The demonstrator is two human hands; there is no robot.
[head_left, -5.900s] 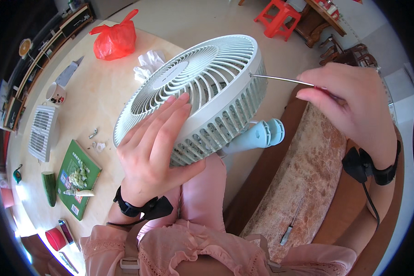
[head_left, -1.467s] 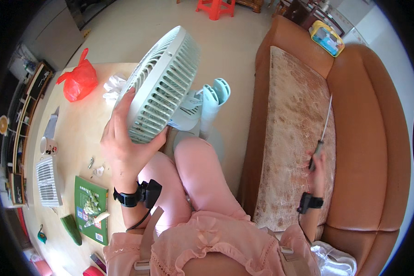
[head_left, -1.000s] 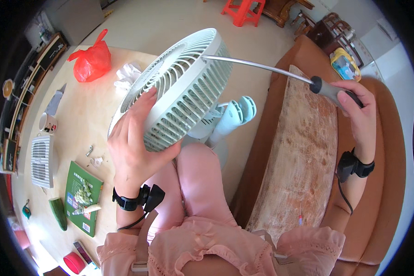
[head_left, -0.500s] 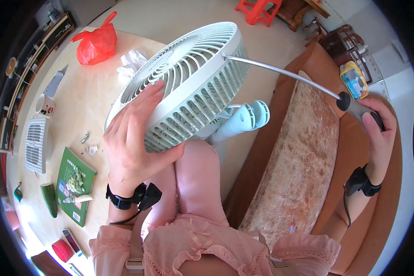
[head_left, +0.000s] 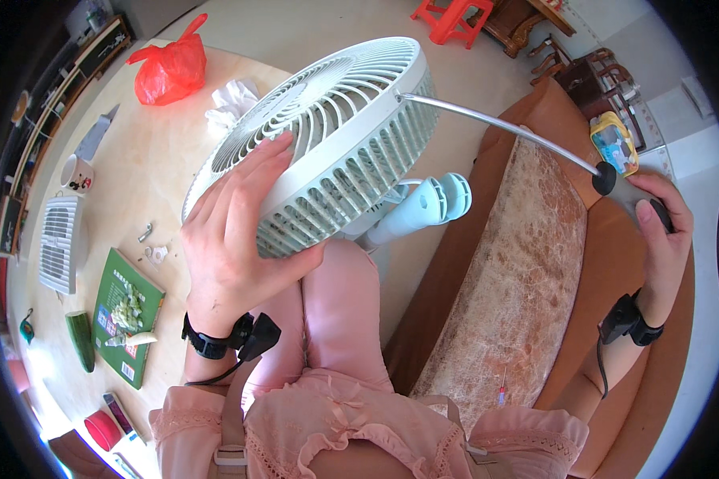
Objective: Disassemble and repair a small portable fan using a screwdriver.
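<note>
A pale green-white fan [head_left: 351,160] is tilted over my lap, its round grille facing up and to the left. My left hand [head_left: 240,207] is wrapped around its near left rim, fingers over the grille and thumb beneath. At the far right my right hand [head_left: 663,215] grips the grey and black handle of a long screwdriver [head_left: 503,125]. Its metal shaft reaches left, and the tip meets the fan's side rim; what it touches there is too small to make out. Light blue folding legs [head_left: 419,209] stick out below the fan.
On the wooden table [head_left: 168,152] at left lie a red plastic bag [head_left: 172,72], crumpled tissue [head_left: 230,104], a knife [head_left: 96,137], a mug [head_left: 77,174], a white vented panel [head_left: 59,246], a green book [head_left: 140,363] with chopped vegetable and a cucumber [head_left: 80,341]. A brown sofa [head_left: 615,319] stands right.
My right hand and the screwdriver handle have shifted slightly right and down in the picture. The whole view has moved a little; the tip stays at the fan's rim.
</note>
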